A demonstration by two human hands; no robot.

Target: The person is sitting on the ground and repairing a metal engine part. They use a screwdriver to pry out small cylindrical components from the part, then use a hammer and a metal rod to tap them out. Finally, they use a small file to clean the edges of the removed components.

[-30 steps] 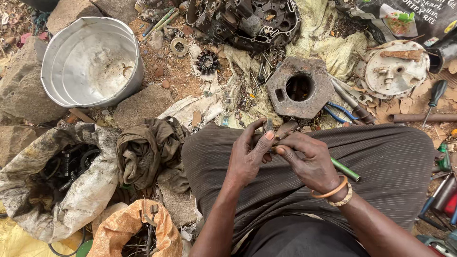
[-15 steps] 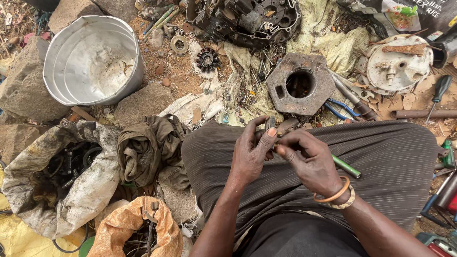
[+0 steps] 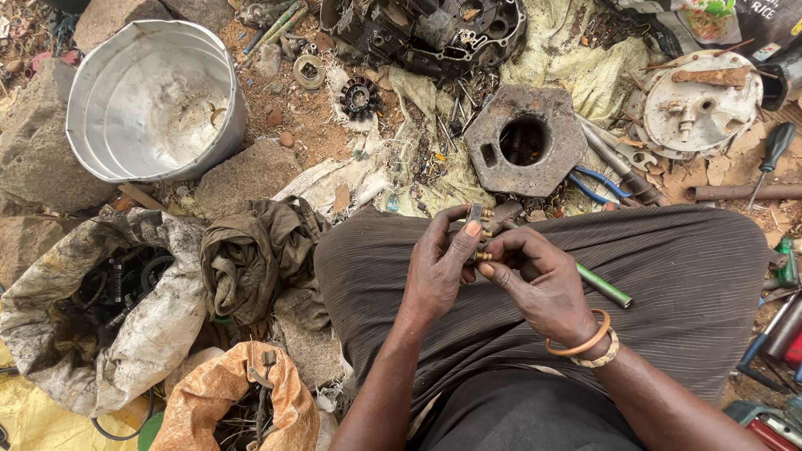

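We held a small metal part (image 3: 478, 230) between both hands over our lap. Our left hand (image 3: 439, 271) had its grip closed on the part, thumb and fingers pinching it from the left side. Our right hand (image 3: 535, 280) had its grip closed too: the fingertips met the part from the right, and a green-handled tool (image 3: 603, 286) lay under the palm, its end sticking out to the right of the grip. Brass-coloured bits showed on the part just where the two grips met. Bangles (image 3: 589, 344) sat on the right wrist, behind the grip.

Under the grip lay our striped cloth (image 3: 685, 284) across the knees. Just left of the grip lay a dirty rag (image 3: 251, 255) on the ground. Further left sat a white sack (image 3: 142, 334) with dark parts inside, and nearer us on that side an orange bag (image 3: 242, 397).

Just beyond the grip lay a rusty hexagonal plate (image 3: 526, 138) with a round hole, and blue-handled pliers (image 3: 606, 185) touched its right edge. Further right lay a round cover (image 3: 702, 104) and a screwdriver (image 3: 773, 150). Far beyond and left of the grip stood a metal bucket (image 3: 154, 96), tipped on its side, and straight ahead a dark engine casing (image 3: 434, 29).
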